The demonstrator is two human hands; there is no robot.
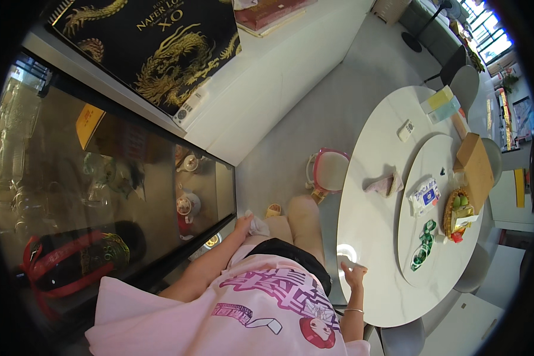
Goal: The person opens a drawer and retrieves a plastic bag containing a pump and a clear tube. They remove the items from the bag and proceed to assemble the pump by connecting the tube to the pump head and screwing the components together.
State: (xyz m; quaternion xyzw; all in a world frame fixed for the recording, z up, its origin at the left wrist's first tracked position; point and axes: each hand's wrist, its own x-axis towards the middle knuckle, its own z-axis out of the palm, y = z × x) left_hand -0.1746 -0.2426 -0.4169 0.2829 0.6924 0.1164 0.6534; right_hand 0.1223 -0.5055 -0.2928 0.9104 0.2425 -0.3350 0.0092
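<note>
My left hand (242, 226) hangs low beside the dark-framed glass cabinet (160, 196). Its fingers are closed around a crumpled white cloth (258, 225), which could also be a tissue. On the other side, my right hand (354, 274) is at the near left edge of the round white marble-look table (362, 207). Its fingers look loosely apart, with nothing visible in them; whether they touch the table I cannot tell. A bangle circles that wrist. On the table, a crumpled greyish-pink cloth (387, 184) lies farther off from this hand.
A turntable (406, 237) bears a white packet (424, 197), green-patterned items (423, 246), a fruit basket (451, 216) and an open cardboard box (473, 166). A small pink-rimmed child's seat (331, 171) stands ahead. Inside the cabinet lies a large dark bottle with red ribbon (77, 261).
</note>
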